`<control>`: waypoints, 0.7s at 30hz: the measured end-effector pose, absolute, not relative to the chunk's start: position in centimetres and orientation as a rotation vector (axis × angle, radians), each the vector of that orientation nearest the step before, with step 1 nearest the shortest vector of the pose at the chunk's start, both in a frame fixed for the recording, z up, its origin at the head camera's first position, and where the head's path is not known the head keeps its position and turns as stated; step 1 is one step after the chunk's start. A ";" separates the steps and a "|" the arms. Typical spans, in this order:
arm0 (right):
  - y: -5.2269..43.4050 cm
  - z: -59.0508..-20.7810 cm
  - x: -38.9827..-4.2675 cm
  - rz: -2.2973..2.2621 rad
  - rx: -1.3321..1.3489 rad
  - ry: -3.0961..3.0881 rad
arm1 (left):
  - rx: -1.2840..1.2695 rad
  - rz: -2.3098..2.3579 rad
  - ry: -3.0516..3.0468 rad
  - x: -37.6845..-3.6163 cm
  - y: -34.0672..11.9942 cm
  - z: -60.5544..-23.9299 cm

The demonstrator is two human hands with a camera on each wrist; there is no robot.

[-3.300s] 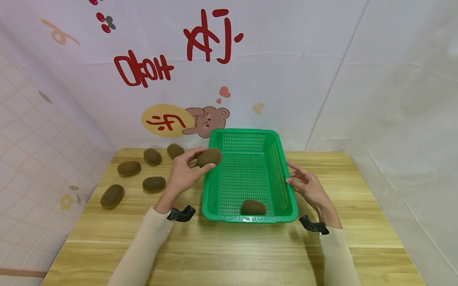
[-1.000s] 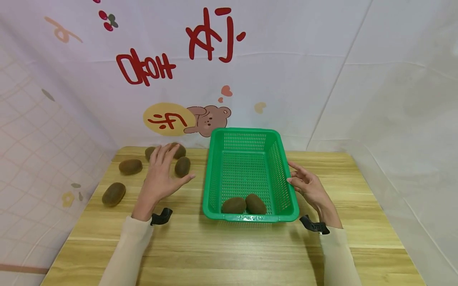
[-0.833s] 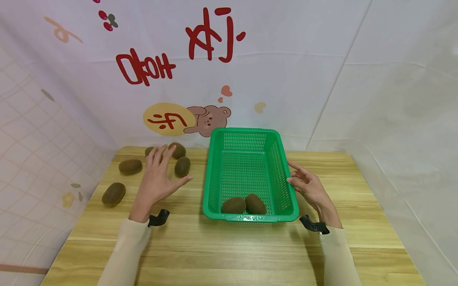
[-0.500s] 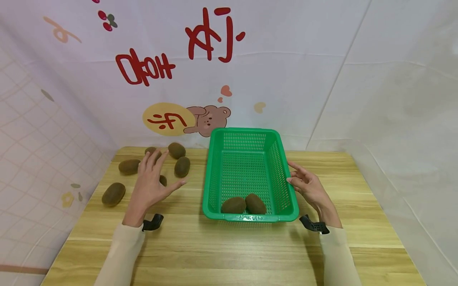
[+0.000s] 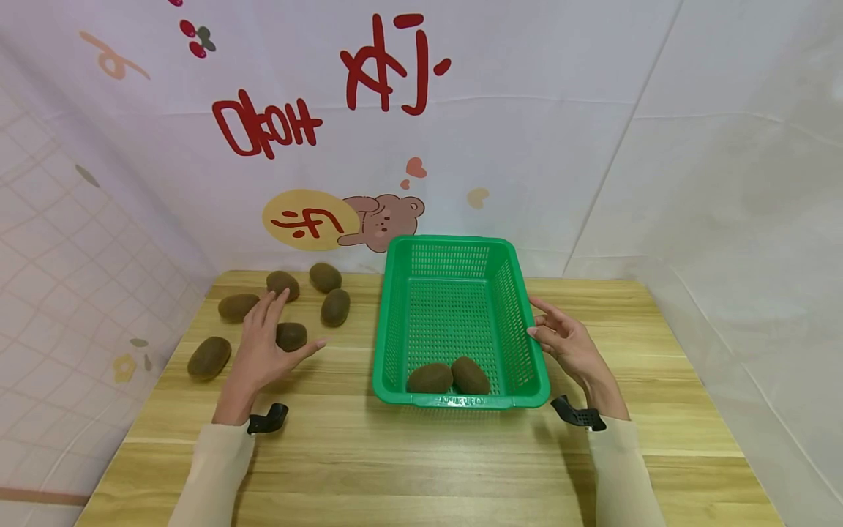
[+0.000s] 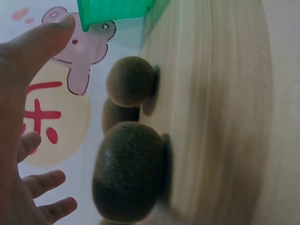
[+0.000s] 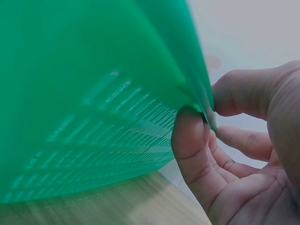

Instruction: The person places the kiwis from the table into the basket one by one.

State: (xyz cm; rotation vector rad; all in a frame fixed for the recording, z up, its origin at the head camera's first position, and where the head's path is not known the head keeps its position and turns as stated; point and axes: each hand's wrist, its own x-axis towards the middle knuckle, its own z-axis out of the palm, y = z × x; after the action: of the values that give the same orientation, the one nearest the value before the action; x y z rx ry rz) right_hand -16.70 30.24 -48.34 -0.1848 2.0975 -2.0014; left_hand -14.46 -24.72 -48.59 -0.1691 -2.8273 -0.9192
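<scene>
A green mesh basket (image 5: pixel 520 307) stands mid-table with two brown kiwis (image 5: pixel 429 377) at its near end. My right hand (image 5: pixel 543 322) holds its right rim; in the right wrist view the thumb (image 7: pixel 187 140) sits under the lip (image 7: pixel 197 84) and a finger behind its edge. My left hand (image 5: pixel 266 344) hovers with spread, straight fingers beside a loose kiwi (image 5: pixel 291 336) lying between thumb and fingers. In the left wrist view that kiwi (image 6: pixel 129 178) sits just off the palm, with the thumb (image 6: pixel 44 40) clear of it.
Several more kiwis lie on the wooden table (image 5: pixel 421 468) left of the basket, among them one (image 5: pixel 335 307) near it and one (image 5: pixel 208 357) at the far left. A printed cloth backdrop (image 5: pixel 395 110) stands close behind. Black wrist mounts (image 5: pixel 266 421) show at both cuffs.
The kiwi my left hand held over the basket now lies inside it beside the first. That hand has since drawn back left and nearer, uncovering the kiwi by its palm. The right hand stayed put.
</scene>
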 end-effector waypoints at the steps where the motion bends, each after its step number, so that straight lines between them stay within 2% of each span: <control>1: 30.2 -48.3 -16.7 -1.999 -0.181 2.099 | -0.157 -0.943 -2.837 -14.5 -24.9 -48.8; 21: 30.1 -48.3 -16.6 -2.008 -0.175 2.103 | -0.039 -1.284 -2.788 -14.8 -27.4 -51.8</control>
State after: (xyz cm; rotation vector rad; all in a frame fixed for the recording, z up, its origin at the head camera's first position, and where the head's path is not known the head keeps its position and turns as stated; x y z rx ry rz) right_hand -16.60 30.12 -48.31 -0.1747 2.1032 -2.0075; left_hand -14.80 -27.41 -51.82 -0.0389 -2.7882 -1.2844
